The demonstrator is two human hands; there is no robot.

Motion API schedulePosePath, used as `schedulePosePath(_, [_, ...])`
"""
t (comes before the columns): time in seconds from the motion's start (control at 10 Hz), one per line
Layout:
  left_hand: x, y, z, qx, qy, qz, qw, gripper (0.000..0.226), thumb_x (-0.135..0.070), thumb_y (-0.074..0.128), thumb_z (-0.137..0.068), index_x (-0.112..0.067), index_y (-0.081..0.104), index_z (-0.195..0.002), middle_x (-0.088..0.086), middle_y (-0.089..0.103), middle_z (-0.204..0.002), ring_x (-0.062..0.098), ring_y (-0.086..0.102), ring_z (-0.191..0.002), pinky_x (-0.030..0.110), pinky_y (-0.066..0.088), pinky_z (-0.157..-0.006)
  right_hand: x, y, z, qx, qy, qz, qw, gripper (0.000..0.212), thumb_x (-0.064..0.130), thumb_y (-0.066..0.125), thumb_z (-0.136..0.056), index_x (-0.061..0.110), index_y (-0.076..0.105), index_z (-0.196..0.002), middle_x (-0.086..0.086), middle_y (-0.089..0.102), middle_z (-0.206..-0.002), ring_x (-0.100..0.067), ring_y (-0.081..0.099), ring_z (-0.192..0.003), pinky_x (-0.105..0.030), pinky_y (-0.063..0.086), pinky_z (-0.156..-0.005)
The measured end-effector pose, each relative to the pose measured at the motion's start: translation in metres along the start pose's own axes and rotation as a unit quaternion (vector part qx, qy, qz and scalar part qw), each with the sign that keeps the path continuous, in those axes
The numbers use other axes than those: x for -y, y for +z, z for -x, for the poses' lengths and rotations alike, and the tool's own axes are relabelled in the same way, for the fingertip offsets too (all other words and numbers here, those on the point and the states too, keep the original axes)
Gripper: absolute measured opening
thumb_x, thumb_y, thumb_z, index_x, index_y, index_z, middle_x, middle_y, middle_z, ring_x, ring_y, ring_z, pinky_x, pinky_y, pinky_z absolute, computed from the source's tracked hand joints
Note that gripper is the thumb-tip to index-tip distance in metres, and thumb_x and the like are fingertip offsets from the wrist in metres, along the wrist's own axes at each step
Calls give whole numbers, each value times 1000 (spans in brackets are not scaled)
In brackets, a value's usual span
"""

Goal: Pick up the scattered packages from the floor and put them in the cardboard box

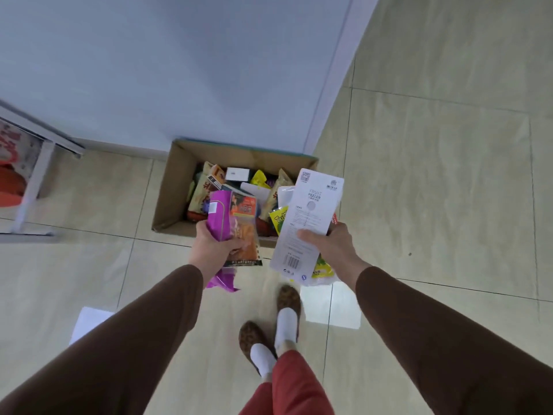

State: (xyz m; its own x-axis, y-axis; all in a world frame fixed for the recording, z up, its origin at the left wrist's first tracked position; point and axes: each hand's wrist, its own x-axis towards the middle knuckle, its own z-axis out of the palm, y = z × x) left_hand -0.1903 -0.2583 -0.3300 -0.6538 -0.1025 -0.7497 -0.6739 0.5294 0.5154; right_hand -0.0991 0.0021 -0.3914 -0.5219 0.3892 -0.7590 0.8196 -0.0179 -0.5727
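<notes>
Tiled floor (434, 175); "FRUIT PEELER" card (311, 217) in right hand (332, 247)

We saw the cardboard box (172, 187) open at the top, its mouth unobstructed from above, though packets (206, 190) already crowded the inside nearly to the rim. The wall (179, 70) stood right behind it, blocking that side. A metal rack (36, 175) stood well apart, with bare floor tiles (434, 175) open opposite.

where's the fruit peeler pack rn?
Head view: fruit peeler pack is in the right hand, atop a yellow packet, by the cardboard box near-right corner.
</notes>
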Motion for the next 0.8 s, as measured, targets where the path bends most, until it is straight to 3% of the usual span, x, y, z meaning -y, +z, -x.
schedulePosePath(0.1, [-7, -25, -21, -15, 11, -27, 999, 69, -28, 86, -75, -25, 36, -122, 3, 58, -112, 24, 65, -94, 42, 60, -74, 24, 38, -2, -4, 14, -16, 1000, 110, 87, 80, -20, 33, 63, -113, 9, 70, -112, -18, 72, -100, -43, 61, -87])
schedulePosePath(0.2, [-15, -46, -44, -26, 25, -37, 999, 67, -26, 85, -76, -25, 34, -120, 4, 57, -111, 21, 65, -87, 33, 57, -56, 52, 70, -3, 2, 2, -38, 999, 79, 71, 88, -37, 33, 70, -104, 5, 67, -119, -20, 69, -106, -43, 58, -93])
schedulePosePath(0.3, [-23, -60, -73, -37, 55, -46, 997, 71, -25, 86, -75, -22, 35, -123, 0, 56, -106, 19, 64, -86, 28, 53, -53, 69, 99, -12, 21, -28, -55, 998, 56, 65, 87, -46, 41, 75, -96, 4, 67, -122, -21, 68, -110, -46, 57, -96])
schedulePosePath(0.4, [-27, -66, -104, -45, 89, -59, 993, 89, -31, 90, -68, -21, 33, -136, -2, 58, -109, 27, 65, -101, 40, 55, -81, 81, 120, -23, 35, -18, -54, 998, 58, 59, 89, -47, 35, 77, -98, 8, 75, -111, -18, 72, -105, -46, 57, -97])
schedulePosePath(0.5, [-31, -69, -123, -6, 108, -70, 992, 111, -40, 89, -69, -29, 16, -153, 4, 50, -142, 29, 57, -122, 48, 50, -99, 96, 128, -30, 24, -20, -44, 999, 71, 64, 90, -42, 31, 76, -103, 0, 64, -135, -23, 62, -123, -51, 48, -108])
schedulePosePath(0.6, [-20, -86, -146, 48, 111, -132, 984, 120, -45, 87, -70, -27, 7, -158, 5, 28, -161, 26, 41, -140, 46, 39, -112, 107, 146, -32, -7, 24, 104, 994, 70, 63, 81, -67, 29, 65, -125, -18, 22, -165, -37, 27, -150, -54, 29, -120])
schedulePosePath(0.7, [-12, -79, -140, 63, 144, -169, 973, 99, -32, 84, -76, -17, 24, -154, 4, 45, -150, 21, 50, -129, 33, 41, -106, 105, 134, -33, -27, 51, 114, 992, 76, 53, 80, -77, 31, 51, -144, -16, 1, -170, -39, 19, -153, -54, 26, -121])
schedulePosePath(0.8, [-6, -85, -133, 87, 174, -190, 962, 81, -27, 82, -77, -21, 39, -146, -6, 58, -134, 22, 57, -124, 33, 44, -104, 102, 149, -17, -41, 29, 104, 993, 74, 47, 79, -82, 30, 48, -147, -8, 16, -167, -35, 27, -149, -52, 35, -117])
